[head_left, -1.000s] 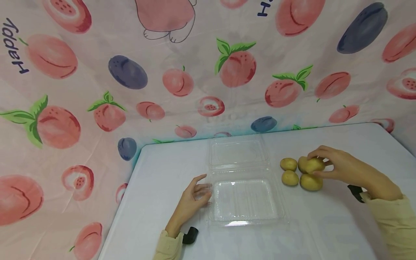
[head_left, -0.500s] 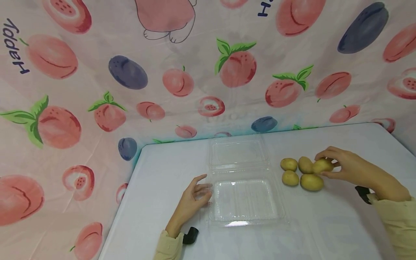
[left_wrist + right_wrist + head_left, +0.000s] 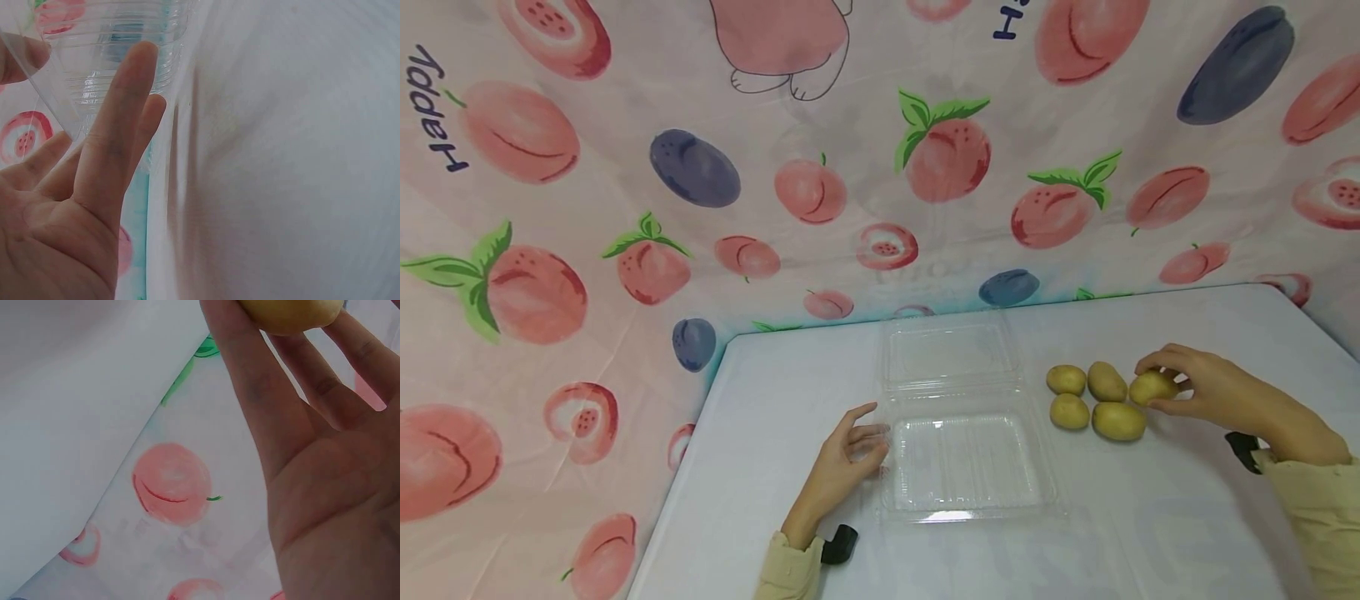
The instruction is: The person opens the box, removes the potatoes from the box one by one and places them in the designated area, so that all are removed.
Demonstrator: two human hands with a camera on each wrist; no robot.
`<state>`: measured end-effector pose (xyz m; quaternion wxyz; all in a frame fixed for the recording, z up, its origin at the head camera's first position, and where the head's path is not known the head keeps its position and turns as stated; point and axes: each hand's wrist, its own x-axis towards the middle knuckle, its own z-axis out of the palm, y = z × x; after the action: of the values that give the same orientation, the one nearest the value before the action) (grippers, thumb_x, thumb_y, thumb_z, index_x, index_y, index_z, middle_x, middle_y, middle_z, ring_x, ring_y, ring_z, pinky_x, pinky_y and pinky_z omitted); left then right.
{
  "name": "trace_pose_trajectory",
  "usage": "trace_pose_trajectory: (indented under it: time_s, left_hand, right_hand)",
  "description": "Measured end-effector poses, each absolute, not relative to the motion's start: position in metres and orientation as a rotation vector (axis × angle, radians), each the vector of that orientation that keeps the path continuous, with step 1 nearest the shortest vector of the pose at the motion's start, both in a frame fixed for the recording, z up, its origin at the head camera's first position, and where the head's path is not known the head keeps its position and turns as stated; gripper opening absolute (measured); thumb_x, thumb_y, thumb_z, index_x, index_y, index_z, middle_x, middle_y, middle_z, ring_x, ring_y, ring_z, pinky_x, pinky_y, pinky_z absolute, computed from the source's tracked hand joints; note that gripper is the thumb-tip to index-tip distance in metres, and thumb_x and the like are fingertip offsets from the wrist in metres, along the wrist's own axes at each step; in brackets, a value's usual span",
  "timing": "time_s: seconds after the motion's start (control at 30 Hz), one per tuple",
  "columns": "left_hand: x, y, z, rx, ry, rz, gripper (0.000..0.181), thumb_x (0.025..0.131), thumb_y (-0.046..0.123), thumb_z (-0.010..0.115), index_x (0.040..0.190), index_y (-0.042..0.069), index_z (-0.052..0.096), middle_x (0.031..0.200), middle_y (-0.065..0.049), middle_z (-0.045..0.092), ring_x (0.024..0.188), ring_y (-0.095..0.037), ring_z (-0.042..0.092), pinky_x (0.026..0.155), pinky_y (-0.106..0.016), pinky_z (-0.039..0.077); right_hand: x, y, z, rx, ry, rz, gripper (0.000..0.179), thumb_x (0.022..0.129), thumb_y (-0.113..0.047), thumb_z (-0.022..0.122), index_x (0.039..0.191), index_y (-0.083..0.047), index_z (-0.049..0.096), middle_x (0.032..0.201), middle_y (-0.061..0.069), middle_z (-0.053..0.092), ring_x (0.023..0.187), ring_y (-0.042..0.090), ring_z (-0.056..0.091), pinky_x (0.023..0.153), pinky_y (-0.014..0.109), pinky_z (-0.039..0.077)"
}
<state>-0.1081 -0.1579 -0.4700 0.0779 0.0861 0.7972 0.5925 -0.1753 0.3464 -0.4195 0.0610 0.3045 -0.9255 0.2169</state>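
My right hand [image 3: 1198,383] pinches a yellow-brown potato [image 3: 1152,387] between thumb and fingers, at the right end of a small group. In the right wrist view the potato [image 3: 292,314] sits at the fingertips, cut off by the top edge. Several other potatoes [image 3: 1118,422] lie close together just left of it. My left hand [image 3: 842,458] stays at the left edge of a clear plastic clamshell container [image 3: 970,517], fingers loosely extended and touching or nearly touching its rim. The container lies open, its lid [image 3: 951,354] folded back. The left wrist view shows the extended fingers [image 3: 115,125] beside the clear plastic.
A white-covered table [image 3: 760,392] bears everything. Behind it and to the left hangs a fruit-patterned cloth [image 3: 850,125]. Dark camera mounts [image 3: 840,543] show at both wrists. The potatoes lie to the right of the container.
My right hand has moved right with the potato, bringing it from over the group to its right end and lower. The left hand and container have not moved.
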Motion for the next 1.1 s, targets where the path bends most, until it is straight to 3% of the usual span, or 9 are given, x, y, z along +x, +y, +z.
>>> trace_pose_trajectory:
  time_s: [1.1]
  left_hand:
    - [-0.111, -0.159, -0.473, 0.277, 2.366, 1.792, 0.064, 0.094, 0.014, 0.070, 0.150, 0.015, 0.039, 0.132, -0.020, 0.061, 0.120, -0.035, 0.061, 0.075, -0.029, 0.061]
  right_hand:
    - [-0.187, 0.358, -0.445, 0.786, -2.944, 0.803, 0.037, 0.076, -0.009, 0.085, 0.108, -0.004, 0.067, 0.103, 0.004, 0.067, 0.084, -0.010, 0.053, 0.065, 0.022, 0.056]
